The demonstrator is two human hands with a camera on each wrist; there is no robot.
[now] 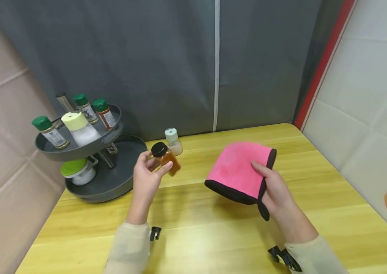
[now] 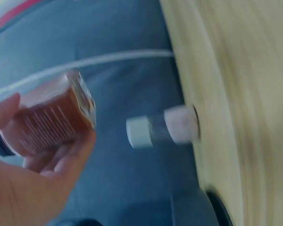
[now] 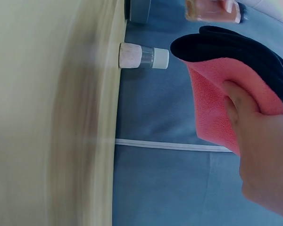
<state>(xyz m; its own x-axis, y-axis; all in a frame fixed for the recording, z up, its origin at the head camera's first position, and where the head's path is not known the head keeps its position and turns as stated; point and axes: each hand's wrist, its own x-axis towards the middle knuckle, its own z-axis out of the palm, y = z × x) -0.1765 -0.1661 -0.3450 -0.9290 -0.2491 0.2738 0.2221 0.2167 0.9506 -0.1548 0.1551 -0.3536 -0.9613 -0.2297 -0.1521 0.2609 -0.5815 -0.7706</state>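
Observation:
My left hand grips a small spice jar with a black lid and reddish-brown contents, held tilted above the table. In the left wrist view the thumb and fingers wrap the jar, and lines of print show on its side. A folded pink cloth with black edging is pinched in my right hand, thumb on top. Behind the held jar, a shaker with a pale lid and pinkish-white contents stands on the table near the back edge.
A dark grey two-tier turntable rack stands at the left. Its upper tier carries several green-lidded spice jars and a shaker with a pale yellow lid. Below sits a green-lidded pot. A grey curtain hangs behind the wooden table.

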